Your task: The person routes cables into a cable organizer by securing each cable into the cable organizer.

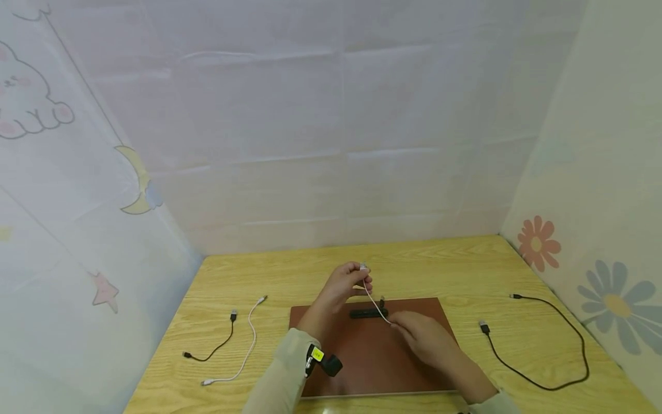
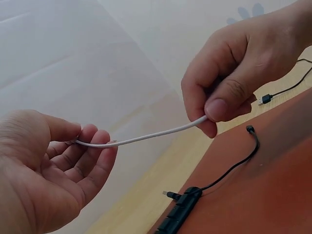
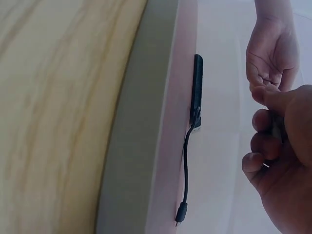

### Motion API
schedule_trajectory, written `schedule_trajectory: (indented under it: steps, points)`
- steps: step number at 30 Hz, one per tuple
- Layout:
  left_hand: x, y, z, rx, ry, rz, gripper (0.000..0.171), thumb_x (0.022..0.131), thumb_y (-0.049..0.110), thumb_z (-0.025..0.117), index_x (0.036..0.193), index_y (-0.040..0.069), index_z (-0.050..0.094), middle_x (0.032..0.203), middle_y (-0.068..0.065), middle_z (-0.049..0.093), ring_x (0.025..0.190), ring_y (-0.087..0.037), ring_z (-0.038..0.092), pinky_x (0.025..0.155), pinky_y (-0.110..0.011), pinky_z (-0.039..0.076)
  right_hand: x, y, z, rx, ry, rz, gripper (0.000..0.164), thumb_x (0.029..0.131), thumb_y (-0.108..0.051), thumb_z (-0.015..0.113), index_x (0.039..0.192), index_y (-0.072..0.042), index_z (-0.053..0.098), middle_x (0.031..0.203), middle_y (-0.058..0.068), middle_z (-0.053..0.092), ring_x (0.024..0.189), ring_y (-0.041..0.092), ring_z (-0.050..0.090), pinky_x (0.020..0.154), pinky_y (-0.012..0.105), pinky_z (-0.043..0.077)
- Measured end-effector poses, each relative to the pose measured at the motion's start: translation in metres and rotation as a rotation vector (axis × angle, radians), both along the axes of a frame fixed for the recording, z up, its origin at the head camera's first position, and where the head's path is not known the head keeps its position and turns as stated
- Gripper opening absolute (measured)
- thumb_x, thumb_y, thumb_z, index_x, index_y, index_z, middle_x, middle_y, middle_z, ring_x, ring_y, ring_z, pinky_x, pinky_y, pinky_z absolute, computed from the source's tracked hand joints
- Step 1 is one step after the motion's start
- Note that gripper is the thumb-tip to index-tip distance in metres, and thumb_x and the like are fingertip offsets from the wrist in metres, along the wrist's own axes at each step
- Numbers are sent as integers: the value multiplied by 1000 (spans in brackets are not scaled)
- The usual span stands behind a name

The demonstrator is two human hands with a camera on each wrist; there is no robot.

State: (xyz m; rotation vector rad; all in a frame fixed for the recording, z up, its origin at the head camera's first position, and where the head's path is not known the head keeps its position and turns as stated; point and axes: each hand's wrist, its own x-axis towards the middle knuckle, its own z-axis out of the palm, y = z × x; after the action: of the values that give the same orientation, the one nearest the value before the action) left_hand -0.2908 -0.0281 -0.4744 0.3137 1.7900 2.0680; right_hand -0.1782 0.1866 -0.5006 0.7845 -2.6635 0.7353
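Observation:
A white charging cable (image 2: 151, 136) is stretched between both hands above a brown board (image 1: 362, 368). My left hand (image 1: 338, 286) pinches it near a plug that shows by the fingertips in the head view. Between thumb and curled fingers, my right hand (image 1: 426, 340) grips the other stretch; in the right wrist view part of the cable is hidden inside the fist. Below them on the board lies a black slotted cable holder (image 2: 183, 212). A short black cable (image 2: 238, 168) sits in one of its slots, its plug sticking out past the holder's edge.
On the wooden table left of the board lie a short black cable (image 1: 222, 344) and a white cable (image 1: 253, 330). A longer black cable (image 1: 583, 345) curves on the right. Fabric-like walls (image 1: 331, 144) enclose the table's back and sides.

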Motion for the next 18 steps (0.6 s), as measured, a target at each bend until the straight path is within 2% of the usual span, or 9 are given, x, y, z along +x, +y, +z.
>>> schedule_trajectory:
  steps: [3,6,10,13,16,18]
  points:
    - [1,1,-5,-16,0,-25,19,104,16,60,109,-2,59,95,-11,65,91,-29,70,91,-50,57,0,4,0,43,-11,19,8,100,-14,64,101,-18,71,94,-11,68,86,5,62,73,31,55]
    - [3,3,-9,-22,-13,-35,17,103,13,61,109,-3,61,96,-11,66,93,-29,70,93,-52,55,1,8,-1,64,-45,31,9,101,-15,63,97,-20,70,89,-11,64,81,2,56,69,30,51]
    - [5,5,-13,-17,-13,-22,21,103,9,61,115,-8,61,97,-11,66,92,-26,70,95,-54,54,3,11,-2,73,-86,40,10,101,-15,63,96,-22,69,88,-13,63,79,1,53,67,29,50]
    - [5,8,-19,-25,-5,-7,24,101,8,62,116,-11,61,96,-12,67,95,-33,71,95,-55,54,4,11,-2,87,-129,45,10,100,-16,64,96,-22,70,88,-13,63,79,0,53,67,29,50]
    - [3,11,-26,-40,-5,11,20,99,6,65,111,-10,63,95,-14,69,99,-39,71,92,-53,55,5,11,-3,100,-165,64,9,100,-16,64,96,-21,70,88,-15,63,78,-1,53,67,29,50]
    - [4,13,-31,-77,15,27,16,98,5,67,108,-7,65,94,-14,70,97,-38,72,89,-51,57,6,11,-3,106,-176,82,9,100,-16,65,95,-21,70,88,-16,63,78,-1,54,66,29,50]
